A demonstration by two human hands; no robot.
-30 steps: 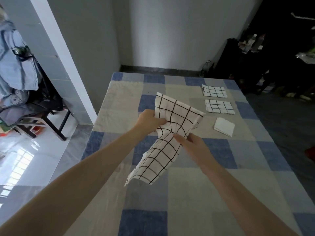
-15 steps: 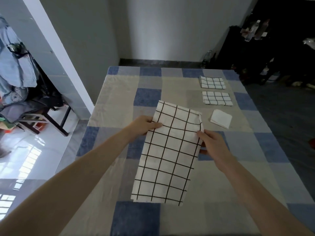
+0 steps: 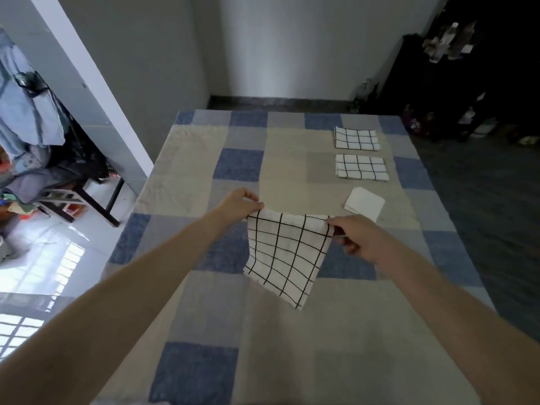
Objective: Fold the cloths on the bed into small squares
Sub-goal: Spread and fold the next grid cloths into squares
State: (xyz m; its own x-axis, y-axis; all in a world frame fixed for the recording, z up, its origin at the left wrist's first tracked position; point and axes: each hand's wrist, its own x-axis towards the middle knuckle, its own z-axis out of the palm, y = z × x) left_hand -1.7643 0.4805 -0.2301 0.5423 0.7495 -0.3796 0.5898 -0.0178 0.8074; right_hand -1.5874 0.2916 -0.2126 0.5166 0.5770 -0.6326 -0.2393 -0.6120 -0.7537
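A white cloth with a black grid (image 3: 285,255) hangs over the middle of the bed (image 3: 292,331). My left hand (image 3: 238,206) pinches its top left corner. The top right corner is pinched by my right hand (image 3: 355,236). The cloth's top edge is stretched between my hands and its lower end trails toward me, close to the bedspread. On the far right of the bed lie two folded grid cloths (image 3: 356,138) (image 3: 361,168), and nearer to me a folded plain white cloth (image 3: 363,203).
The bed has a blue, grey and beige checked cover. A white pillar (image 3: 87,83) and a bench piled with clothes (image 3: 43,171) stand to the left. Dark furniture (image 3: 467,83) stands at the back right. A dark floor runs along the bed's right side.
The cloth was bunched between my hands, then spread out long. Now my hands have moved away from me and hold its top edge taut, so the cloth looks shorter.
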